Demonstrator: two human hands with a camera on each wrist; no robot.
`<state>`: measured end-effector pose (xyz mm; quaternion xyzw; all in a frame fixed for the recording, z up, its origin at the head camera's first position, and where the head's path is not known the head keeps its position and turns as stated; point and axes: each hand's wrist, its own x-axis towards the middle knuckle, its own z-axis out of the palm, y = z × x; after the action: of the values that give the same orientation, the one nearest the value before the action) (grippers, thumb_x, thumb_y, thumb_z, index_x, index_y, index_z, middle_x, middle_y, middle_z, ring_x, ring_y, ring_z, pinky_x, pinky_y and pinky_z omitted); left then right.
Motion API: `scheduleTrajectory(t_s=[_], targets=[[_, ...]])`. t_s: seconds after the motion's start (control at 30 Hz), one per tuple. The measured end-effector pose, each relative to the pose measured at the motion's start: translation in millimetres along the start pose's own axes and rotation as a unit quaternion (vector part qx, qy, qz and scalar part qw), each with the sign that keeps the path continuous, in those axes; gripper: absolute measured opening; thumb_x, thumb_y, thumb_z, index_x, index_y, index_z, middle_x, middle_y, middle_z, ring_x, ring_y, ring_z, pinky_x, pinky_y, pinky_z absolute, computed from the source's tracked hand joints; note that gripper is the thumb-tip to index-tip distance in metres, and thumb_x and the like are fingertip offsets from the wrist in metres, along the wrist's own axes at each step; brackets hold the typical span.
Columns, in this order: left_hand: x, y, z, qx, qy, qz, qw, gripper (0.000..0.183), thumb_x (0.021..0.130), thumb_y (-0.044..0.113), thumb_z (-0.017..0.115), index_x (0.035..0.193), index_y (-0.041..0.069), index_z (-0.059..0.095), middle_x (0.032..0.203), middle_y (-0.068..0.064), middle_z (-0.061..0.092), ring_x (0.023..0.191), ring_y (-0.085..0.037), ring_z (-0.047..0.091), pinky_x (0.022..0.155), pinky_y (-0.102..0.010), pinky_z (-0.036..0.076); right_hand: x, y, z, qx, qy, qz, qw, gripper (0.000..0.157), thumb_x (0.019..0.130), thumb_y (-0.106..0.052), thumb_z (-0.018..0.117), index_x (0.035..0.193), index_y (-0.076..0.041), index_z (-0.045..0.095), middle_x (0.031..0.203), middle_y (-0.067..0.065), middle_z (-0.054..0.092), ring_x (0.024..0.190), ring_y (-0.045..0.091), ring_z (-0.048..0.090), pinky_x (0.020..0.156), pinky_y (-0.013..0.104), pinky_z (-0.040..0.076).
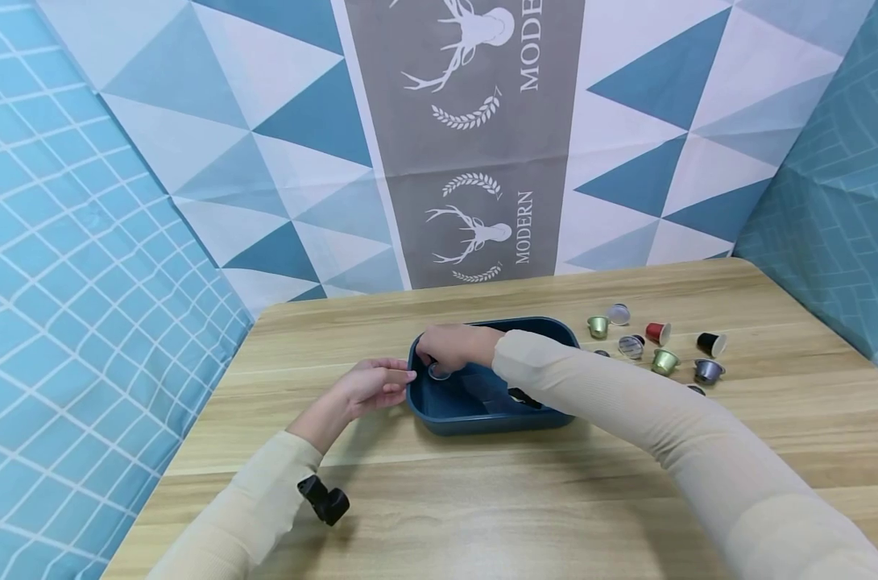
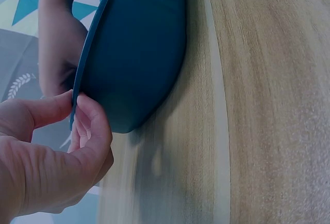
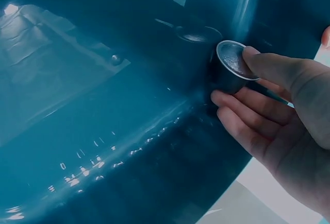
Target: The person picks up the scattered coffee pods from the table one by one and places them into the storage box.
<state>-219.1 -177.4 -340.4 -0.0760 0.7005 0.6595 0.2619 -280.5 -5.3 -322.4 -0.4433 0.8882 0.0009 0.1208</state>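
one capsule point(image 3: 231, 65) pinched by right fingers point(image 3: 243, 130) inside tub point(image 1: 475, 426)

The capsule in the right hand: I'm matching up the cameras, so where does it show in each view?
Head: the capsule sits just below centre, inside the left end of the blue bin, under the right hand; only part of it shows.
Left wrist: not visible.
Right wrist: right of centre, slightly above the middle, held by the right hand with its lid showing.
Shared landmark: the blue bin, in all three views.
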Motion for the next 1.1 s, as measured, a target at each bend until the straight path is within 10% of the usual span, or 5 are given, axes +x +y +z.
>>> scheduleTrajectory(t_s=[1.1], targets=[[-0.6, -1.8, 3.8, 0.017, 0.023, -0.001, 0.9996, 0.023, 0.095, 0.006, 0.056, 0.115, -0.001, 0.049, 0.060, 0.007, 0.044, 0.052, -0.002, 0.038, 0.064, -0.018, 0.051, -23, -3, -14.6, -0.025, 0.012, -0.027, 0.999, 0.015, 0.092, -0.019, 0.065, 0.101, -0.008, 0.068, 0.098, 0.006, 0.068, 0.081, 0.014, 0.056, 0.079, 0.027, 0.051]])
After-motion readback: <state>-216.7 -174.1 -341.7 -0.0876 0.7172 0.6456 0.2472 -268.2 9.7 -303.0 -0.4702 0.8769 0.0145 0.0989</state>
